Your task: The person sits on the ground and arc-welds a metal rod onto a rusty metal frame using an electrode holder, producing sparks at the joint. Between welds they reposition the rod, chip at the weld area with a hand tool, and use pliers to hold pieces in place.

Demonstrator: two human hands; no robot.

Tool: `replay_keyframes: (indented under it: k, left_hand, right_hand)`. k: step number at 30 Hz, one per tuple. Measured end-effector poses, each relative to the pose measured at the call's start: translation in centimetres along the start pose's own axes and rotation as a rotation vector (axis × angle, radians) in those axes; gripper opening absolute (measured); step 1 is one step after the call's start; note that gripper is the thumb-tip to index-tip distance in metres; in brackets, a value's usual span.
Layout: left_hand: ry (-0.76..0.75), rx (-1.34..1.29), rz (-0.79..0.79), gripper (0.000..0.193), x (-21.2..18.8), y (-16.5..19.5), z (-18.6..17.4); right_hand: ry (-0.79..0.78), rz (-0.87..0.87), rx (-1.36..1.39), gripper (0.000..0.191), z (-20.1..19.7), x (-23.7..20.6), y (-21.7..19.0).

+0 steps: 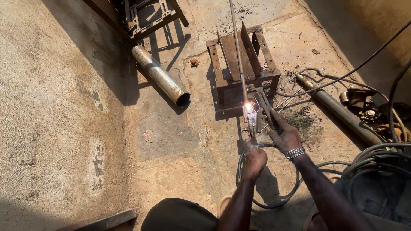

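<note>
A person crouches over a concrete floor (64,107), welding in hard sunlight; the left hand (255,160) is closed in a fist around a welding holder (251,136), whose tip meets a bright spark (247,106); the right hand (284,134), a metal bracelet (295,152) at its wrist, is wrapped around a pair of pliers (262,105) pointing at the same glowing spot; the two hands sit close together, just short of the spark; black cables (274,201) loop on the floor beneath the hands, nearer the person than the spark; the spark burns at the near edge of a rusty steel frame (239,64), and a long thin rod (237,47) runs from it away across the frame; left of the frame lies a short metal pipe (159,75); right of the frame lies a longer pipe (340,111), with wires and machine parts beside it; beyond the short pipe, well back from the spark, stands another metal frame (147,17) in shadow.
</note>
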State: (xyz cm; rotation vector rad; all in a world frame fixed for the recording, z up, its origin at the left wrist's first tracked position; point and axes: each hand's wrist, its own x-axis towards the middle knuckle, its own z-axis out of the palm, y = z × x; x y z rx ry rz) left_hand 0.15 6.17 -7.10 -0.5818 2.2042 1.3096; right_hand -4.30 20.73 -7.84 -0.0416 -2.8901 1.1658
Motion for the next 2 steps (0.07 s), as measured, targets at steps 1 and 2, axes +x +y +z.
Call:
replay_keyframes:
  k: [1,2]
  left_hand:
    - [-0.006,0.018,-0.027,0.070,-0.25,0.43,-0.24]
    - [-0.014,0.036,-0.056,0.069,-0.65,0.84,-0.49]
  right_hand:
    - [0.044,-0.056,0.015,0.083,-0.02,-0.07,-0.25]
    - [0.087,-0.110,0.030,0.084,-0.03,-0.27,-0.47]
